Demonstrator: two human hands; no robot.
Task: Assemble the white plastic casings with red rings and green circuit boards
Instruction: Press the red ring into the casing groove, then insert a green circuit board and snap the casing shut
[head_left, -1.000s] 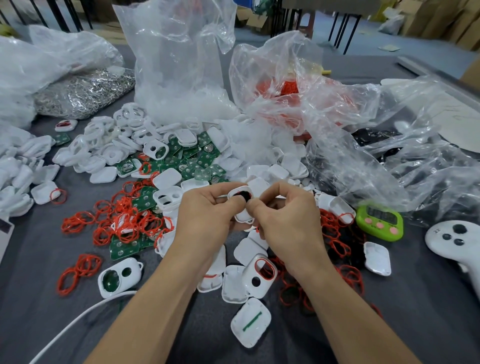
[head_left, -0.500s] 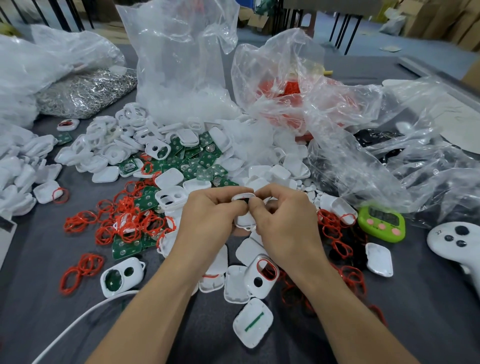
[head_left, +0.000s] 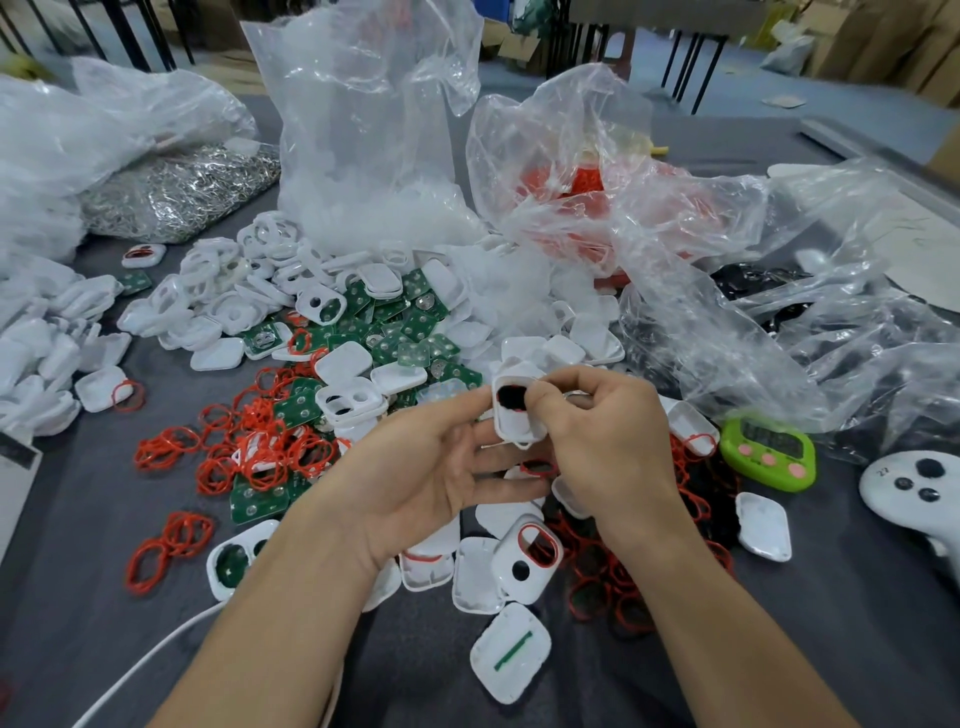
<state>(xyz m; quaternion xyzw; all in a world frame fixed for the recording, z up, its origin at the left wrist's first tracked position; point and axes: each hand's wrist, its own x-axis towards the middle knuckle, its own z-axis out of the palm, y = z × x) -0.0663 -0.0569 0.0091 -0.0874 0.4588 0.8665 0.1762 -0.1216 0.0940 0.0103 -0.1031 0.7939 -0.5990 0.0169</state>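
One small white plastic casing (head_left: 519, 428) is gripped by the left hand (head_left: 426, 473) while the right hand (head_left: 602, 436) pinches its thin red ring (head_left: 511, 409), which may pop out if pressed unevenly.

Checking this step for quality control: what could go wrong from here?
The red ring in the white casing may seat unevenly or pop out under the right hand thumb. The left hand holds the casing by its edge, so it could slip into the loose casings below.
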